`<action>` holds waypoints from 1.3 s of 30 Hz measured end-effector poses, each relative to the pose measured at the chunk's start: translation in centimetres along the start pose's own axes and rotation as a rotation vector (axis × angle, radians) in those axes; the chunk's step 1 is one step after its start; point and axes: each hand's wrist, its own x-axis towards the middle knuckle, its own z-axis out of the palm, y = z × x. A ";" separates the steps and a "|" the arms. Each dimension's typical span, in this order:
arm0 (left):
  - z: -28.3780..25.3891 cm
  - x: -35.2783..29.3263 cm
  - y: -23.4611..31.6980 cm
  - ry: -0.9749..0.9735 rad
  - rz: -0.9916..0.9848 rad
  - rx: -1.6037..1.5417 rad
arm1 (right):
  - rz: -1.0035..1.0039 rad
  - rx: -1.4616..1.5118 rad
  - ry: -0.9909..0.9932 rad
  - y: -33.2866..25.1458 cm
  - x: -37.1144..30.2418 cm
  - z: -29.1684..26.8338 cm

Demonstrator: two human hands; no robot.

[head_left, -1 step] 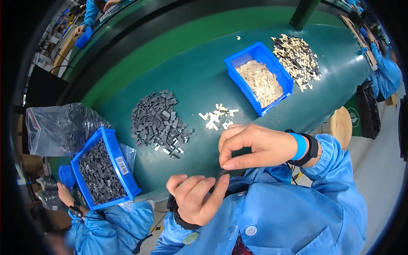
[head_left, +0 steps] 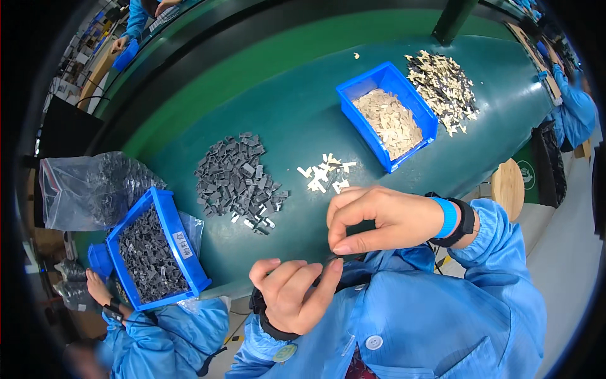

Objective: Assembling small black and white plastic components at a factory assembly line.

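Note:
My left hand (head_left: 291, 295) and my right hand (head_left: 386, 221) meet at the table's near edge, in front of my blue smock. Between their fingertips is a small dark plastic piece (head_left: 332, 257), mostly covered. My right thumb and index finger pinch it from above. From below, the left thumb and index finger press on it, with the other left fingers curled. Just beyond the hands lies a small cluster of cream pieces (head_left: 326, 173) with some dark parts among them. To the left is a heap of dark grey plastic pieces (head_left: 237, 177).
A blue bin (head_left: 351, 108) of cream pieces stands beside a mixed cream-and-black pile (head_left: 444, 88). At left are a blue bin (head_left: 201, 283) of dark parts and a clear plastic bag (head_left: 76, 196). A co-worker's hand (head_left: 98, 290) is beside that bin. A round wooden stool (head_left: 507, 188) stands at right.

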 end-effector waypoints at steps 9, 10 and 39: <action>0.7 0.8 -0.3 -0.095 -0.149 -0.049 | -0.038 -0.191 0.027 0.5 -0.6 0.4; 0.8 1.0 -0.5 -0.135 -0.252 -0.061 | -0.068 -0.318 0.163 1.1 -0.7 0.5; 1.6 0.5 -2.0 0.285 -1.163 -1.184 | -0.419 -0.383 0.602 0.7 1.1 3.4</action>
